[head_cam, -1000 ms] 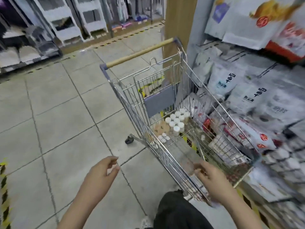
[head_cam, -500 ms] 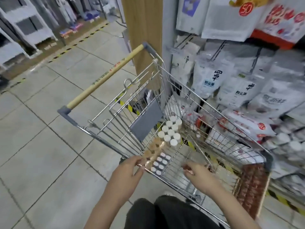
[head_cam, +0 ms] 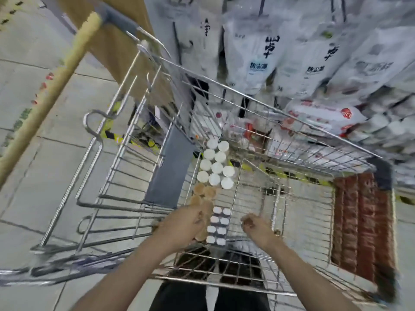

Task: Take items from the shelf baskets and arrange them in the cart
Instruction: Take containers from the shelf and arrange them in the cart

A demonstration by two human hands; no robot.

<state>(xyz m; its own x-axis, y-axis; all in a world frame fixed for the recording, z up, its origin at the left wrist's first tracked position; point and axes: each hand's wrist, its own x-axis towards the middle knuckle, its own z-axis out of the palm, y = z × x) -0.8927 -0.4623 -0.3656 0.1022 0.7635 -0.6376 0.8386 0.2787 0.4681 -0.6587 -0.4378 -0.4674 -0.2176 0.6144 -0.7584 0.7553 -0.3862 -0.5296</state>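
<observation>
I look down into a wire shopping cart (head_cam: 265, 106). On its floor stands a cluster of white-capped bottles (head_cam: 216, 164). Just nearer are tan-lidded jars (head_cam: 203, 194), and beside them lies a pack of small white-capped dark pieces (head_cam: 219, 226). My left hand (head_cam: 182, 225) reaches into the cart and grips the near end of the tan-lidded jars, its fingers curled round them. A little to the right of the pack, my right hand (head_cam: 256, 226) hovers over the wire floor with curled fingers and nothing in it.
White bagged goods (head_cam: 251, 59) fill the shelf behind and right of the cart. A brown-red ribbed item (head_cam: 363, 221) stands at the cart's right end. The wooden cart handle (head_cam: 45, 108) and grey seat flap (head_cam: 170, 171) are on the left, above tiled floor (head_cam: 29, 198).
The view has swung over the cart. Both hands have moved forward into the basket, and my left hand has taken hold of the tan-lidded jars.
</observation>
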